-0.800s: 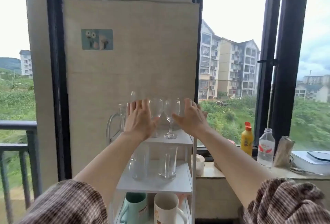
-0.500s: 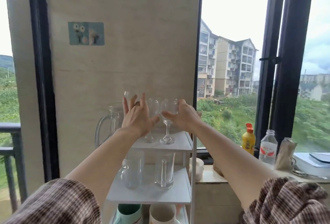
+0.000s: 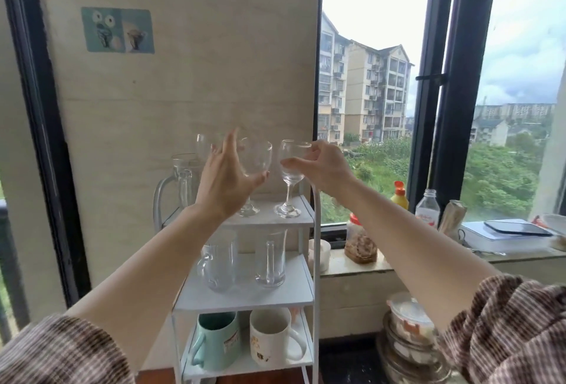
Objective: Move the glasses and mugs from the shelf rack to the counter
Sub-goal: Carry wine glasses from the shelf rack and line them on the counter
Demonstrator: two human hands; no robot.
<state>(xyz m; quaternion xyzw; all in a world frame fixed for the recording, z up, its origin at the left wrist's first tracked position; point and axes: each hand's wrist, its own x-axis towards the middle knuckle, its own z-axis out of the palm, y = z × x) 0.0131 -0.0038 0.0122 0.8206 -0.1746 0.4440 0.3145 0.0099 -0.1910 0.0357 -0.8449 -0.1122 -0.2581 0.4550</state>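
Note:
A white shelf rack [image 3: 301,298] has three tiers. On its top tier stand two wine glasses, feet on the shelf. My left hand [image 3: 225,181] cups the bowl of the left wine glass [image 3: 257,158], thumb in front, fingers behind. My right hand [image 3: 324,166] pinches the bowl of the right wine glass [image 3: 290,169]. A third glass [image 3: 203,145] and a tall handled glass mug [image 3: 183,176] stand behind my left hand. Two clear glass mugs [image 3: 270,261] fill the middle tier. A teal mug [image 3: 216,342] and a white mug [image 3: 269,339] sit on the bottom tier.
The stone counter ledge [image 3: 346,265] runs right of the rack under the window. It carries a white cup [image 3: 321,253], a jar [image 3: 360,244], a yellow bottle [image 3: 399,198], a water bottle [image 3: 427,209] and a book with a tablet [image 3: 508,232]. Stacked bowls [image 3: 410,340] sit below.
Both hands have moved from hovering before the glasses to closing around the two wine glass bowls. The view has shifted closer and lower.

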